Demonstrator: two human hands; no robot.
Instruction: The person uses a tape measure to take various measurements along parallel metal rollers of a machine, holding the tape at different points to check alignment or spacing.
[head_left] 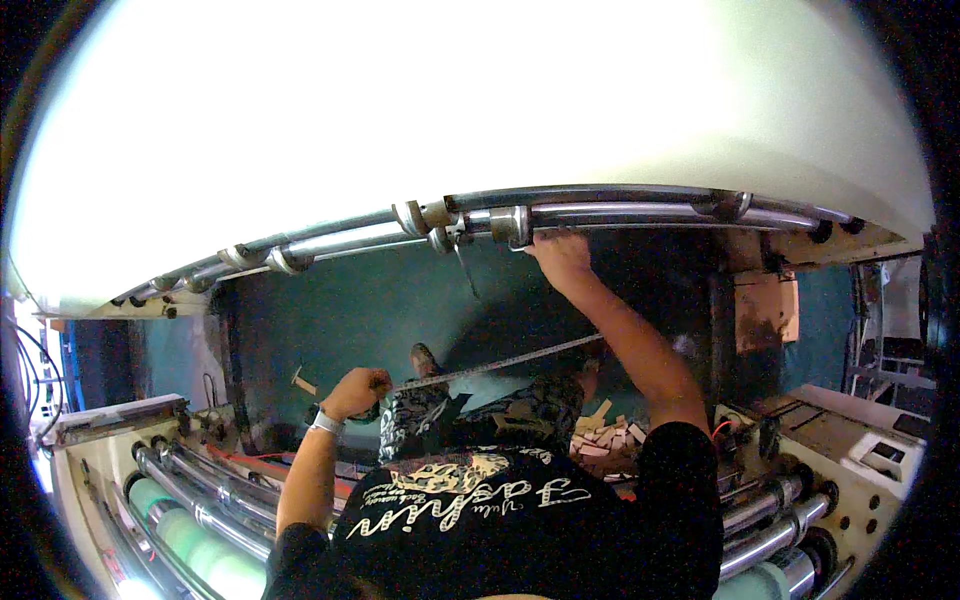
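My left hand (352, 393), a pale band on its wrist, is closed on one end of a long, thin grey ruler (500, 364). The ruler slants up to the right, its far end passing behind my right forearm. My right hand (562, 256) reaches forward to the machine's shafts, fingers curled beside a metal collar (511, 225). A small light edge shows at those fingertips, too small to name. Left of that collar, a thin rod (468, 272) hangs down from another clamp (439, 238).
Two parallel steel shafts (630, 212) with several collars cross in front of me, under a large white cover (480, 100). Behind me are more rollers (205, 515). Scraps of cardboard (608, 437) lie by my feet on the dark green floor (340, 290). A cardboard piece (768, 305) is at right.
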